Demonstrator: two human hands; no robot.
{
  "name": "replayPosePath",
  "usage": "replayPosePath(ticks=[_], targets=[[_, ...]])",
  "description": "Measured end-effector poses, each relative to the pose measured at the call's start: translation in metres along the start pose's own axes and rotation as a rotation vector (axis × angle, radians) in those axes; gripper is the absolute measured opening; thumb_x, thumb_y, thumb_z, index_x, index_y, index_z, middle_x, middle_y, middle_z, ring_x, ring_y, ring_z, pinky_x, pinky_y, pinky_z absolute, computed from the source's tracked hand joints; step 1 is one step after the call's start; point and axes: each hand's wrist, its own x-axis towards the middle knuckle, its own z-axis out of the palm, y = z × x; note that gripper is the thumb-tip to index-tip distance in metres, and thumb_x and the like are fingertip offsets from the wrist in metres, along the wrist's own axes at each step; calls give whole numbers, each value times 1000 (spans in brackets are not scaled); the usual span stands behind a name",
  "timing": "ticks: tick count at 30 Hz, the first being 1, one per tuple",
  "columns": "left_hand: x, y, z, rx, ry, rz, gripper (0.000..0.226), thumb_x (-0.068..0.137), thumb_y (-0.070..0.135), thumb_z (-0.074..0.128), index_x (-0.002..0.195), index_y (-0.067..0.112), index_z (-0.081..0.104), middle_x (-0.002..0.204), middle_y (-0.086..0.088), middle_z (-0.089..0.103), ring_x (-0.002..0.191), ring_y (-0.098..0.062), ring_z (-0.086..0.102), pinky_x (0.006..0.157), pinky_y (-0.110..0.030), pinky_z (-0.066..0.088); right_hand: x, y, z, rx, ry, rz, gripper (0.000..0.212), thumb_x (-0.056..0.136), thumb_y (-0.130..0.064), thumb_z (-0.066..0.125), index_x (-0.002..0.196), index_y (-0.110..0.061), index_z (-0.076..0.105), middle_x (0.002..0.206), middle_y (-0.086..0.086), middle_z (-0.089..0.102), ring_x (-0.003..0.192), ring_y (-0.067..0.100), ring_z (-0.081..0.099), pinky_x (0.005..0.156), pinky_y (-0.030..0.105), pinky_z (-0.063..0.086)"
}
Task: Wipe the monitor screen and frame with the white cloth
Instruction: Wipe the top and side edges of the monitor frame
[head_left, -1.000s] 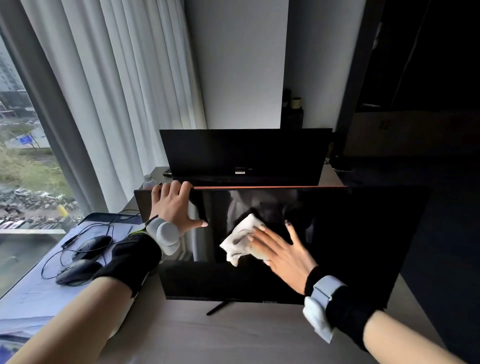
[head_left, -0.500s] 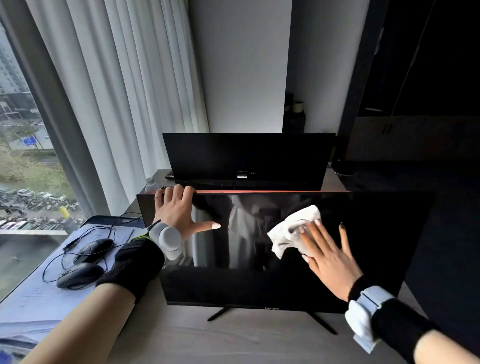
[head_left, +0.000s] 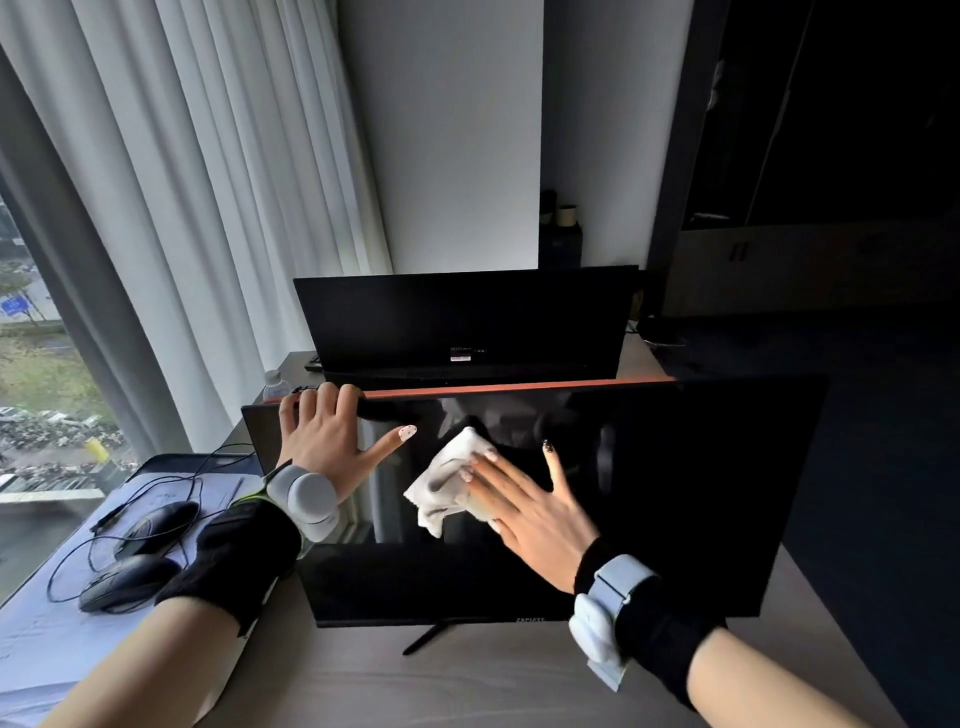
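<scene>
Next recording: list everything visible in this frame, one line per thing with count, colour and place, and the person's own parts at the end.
flat black monitor: 1, black, centre of the desk, screen facing the camera.
crumpled white cloth: 1, white, pressed on the screen left of centre.
second black monitor: 1, black, behind the first, its back toward the camera.
dark computer mice: 2, black, on the left, with cables.
clear plastic bottle: 1, clear, behind the near monitor's top left corner.
white curtains: white, along the window on the left.
pale wooden desk: 1, beige, under everything.
left hand: 1, fingers curled over the near monitor's top edge.
right hand: 1, flat, pressing the cloth.
</scene>
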Motion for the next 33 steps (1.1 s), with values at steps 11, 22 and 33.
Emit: replayPosePath(ticks=[11, 22, 33], targets=[[0, 0, 6, -15, 5, -37, 67, 75, 84, 20, 93, 22, 36, 90, 4, 34, 97, -27, 40, 105, -47, 23, -60, 57, 4, 63, 49, 205, 70, 81, -19, 44, 146, -6, 22, 153, 12, 23, 142, 26, 28, 114, 51, 26], [-2, 2, 2, -8, -10, -42, 67, 76, 84, 18, 94, 22, 35, 92, 5, 33, 98, -24, 41, 106, -49, 26, 11, -58, -5, 365, 99, 103, 52, 80, -1, 40, 131, 0, 53, 141, 16, 48, 134, 28, 42, 102, 33, 46], [1, 2, 11, -30, 51, -56, 59, 78, 81, 25, 87, 24, 31, 88, 4, 34, 94, -26, 41, 104, -50, 27, -54, 31, -1, 196, 65, 277, 66, 79, -15, 50, 142, -3, 35, 150, 14, 35, 138, 25, 35, 113, 38, 32]])
